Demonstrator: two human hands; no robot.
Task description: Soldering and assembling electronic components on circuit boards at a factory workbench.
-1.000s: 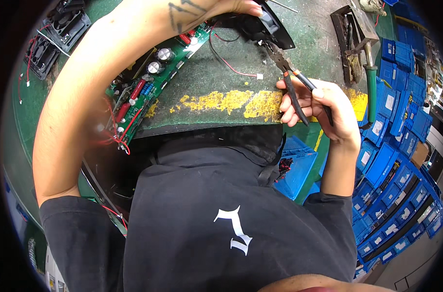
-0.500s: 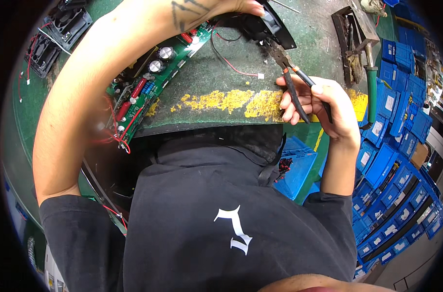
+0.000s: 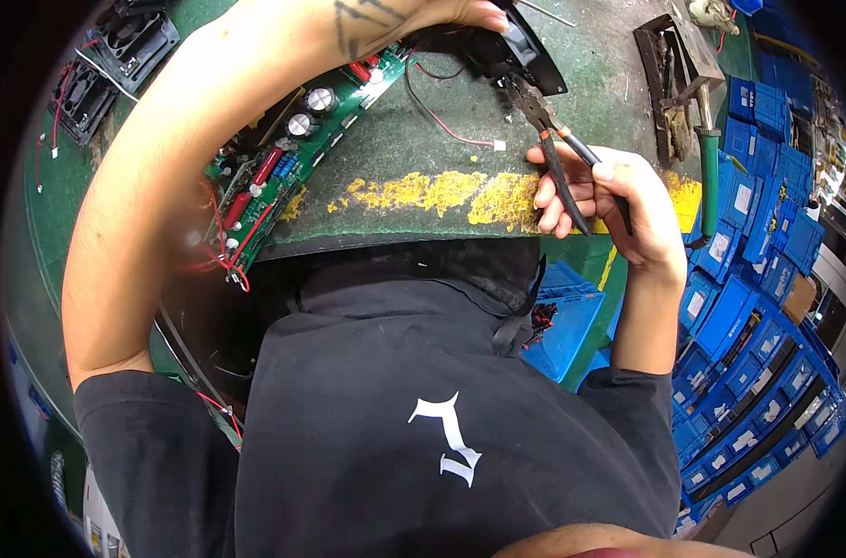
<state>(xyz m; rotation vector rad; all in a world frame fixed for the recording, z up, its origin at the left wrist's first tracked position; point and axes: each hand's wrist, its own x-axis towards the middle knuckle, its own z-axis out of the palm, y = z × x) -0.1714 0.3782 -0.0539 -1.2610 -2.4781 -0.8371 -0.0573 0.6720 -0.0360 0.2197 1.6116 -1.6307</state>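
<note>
At the top of the view, my left hand [image 3: 474, 13] grips a black cooling fan [image 3: 537, 51] with the thumb on its edge; the other fingers are out of sight. The fan is tilted over the green bench. A thin lead [image 3: 432, 113] with a small white plug trails from near it. My right hand [image 3: 627, 191] is closed on the black handles of a pair of pliers [image 3: 538, 113] with orange bands. Their jaws touch the near lower corner of the fan; what lies between the jaws is too small to tell.
Left of centre, a green circuit board [image 3: 302, 153] with capacitors and red wires lies partly beneath my left forearm. More black fans [image 3: 116, 70] sit at far left. A green-handled soldering iron [image 3: 708, 177] rests in a metal stand [image 3: 688, 60]. Blue bins [image 3: 739, 307] line the right side.
Almost nothing differs. Both hands, the fan and the pliers keep their places; the view has shifted very slightly.
</note>
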